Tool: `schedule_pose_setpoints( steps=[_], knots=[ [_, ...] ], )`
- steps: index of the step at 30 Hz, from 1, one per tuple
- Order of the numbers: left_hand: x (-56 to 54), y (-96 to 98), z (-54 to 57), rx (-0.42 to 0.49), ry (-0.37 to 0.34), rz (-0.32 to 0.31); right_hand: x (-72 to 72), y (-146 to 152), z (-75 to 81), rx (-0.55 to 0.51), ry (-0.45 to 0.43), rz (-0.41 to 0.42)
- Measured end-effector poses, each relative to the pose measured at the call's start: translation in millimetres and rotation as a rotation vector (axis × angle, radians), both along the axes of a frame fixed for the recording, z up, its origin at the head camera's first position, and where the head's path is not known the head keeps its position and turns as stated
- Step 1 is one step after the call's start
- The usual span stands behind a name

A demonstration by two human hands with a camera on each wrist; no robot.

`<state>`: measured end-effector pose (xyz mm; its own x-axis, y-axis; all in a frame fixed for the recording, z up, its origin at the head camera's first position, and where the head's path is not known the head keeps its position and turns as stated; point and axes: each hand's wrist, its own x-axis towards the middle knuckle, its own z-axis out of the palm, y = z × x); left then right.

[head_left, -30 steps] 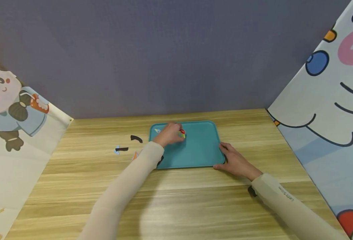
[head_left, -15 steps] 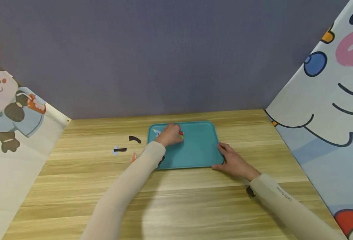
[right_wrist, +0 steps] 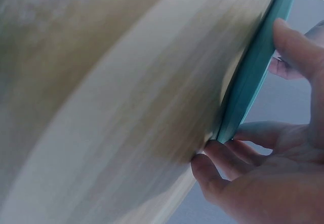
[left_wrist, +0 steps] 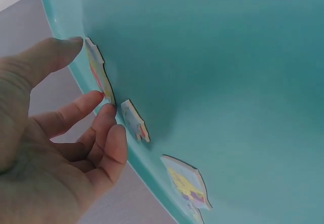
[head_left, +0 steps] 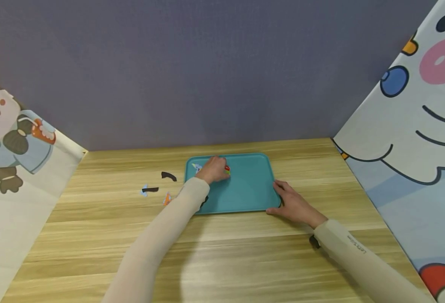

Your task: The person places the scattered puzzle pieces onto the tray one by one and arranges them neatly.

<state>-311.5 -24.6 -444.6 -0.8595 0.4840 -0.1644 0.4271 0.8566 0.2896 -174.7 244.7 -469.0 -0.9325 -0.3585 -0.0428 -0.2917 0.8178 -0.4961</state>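
A teal tray point(head_left: 250, 189) lies on the wooden table. Over its left part, my left hand point(head_left: 212, 169) holds a flat puzzle piece point(left_wrist: 100, 72) with red, yellow and green print, its thumb at one end and fingertips at the other. Beside that hand, a pale blue printed piece point(head_left: 197, 167) sits near the tray's far left corner. The left wrist view shows a small grey-blue piece point(left_wrist: 134, 121) and a yellow-and-purple piece point(left_wrist: 186, 183) along the tray's side. My right hand point(head_left: 296, 204) grips the tray's near right corner, thumb at the front edge and fingers along the side.
Left of the tray, a curved black piece point(head_left: 168, 176), a black strip over a pale blue piece point(head_left: 149, 190) and an orange piece point(head_left: 167, 198) lie on the table point(head_left: 241, 252). A grey wall point(head_left: 215, 84) rises behind; cartoon-printed panels flank both sides.
The whole view has shifted slightly left. My left hand has stayed almost in place on the tray with the puzzle piece, and my right hand has kept its grip on the corner.
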Motion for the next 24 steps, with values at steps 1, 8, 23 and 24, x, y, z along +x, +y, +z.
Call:
schedule_pose_setpoints(
  steps=[1, 8, 23, 24],
  knots=[
    [0.3, -0.3, 0.7, -0.002, -0.002, 0.000, 0.0, 0, 0.2, -0.001, 0.001, 0.002],
    [3.0, -4.6, 6.4, -0.003, 0.021, -0.016, 1.2, 0, 1.3, -0.012, 0.010, 0.003],
    [15.1, -42.6, 27.5, 0.131, 0.024, 0.066, 0.6, 1, 0.5, -0.017, 0.006, 0.016],
    [15.9, -46.0, 28.5, 0.139, 0.026, 0.070, 0.6, 1, 0.8, -0.018, 0.007, 0.016]
  ],
)
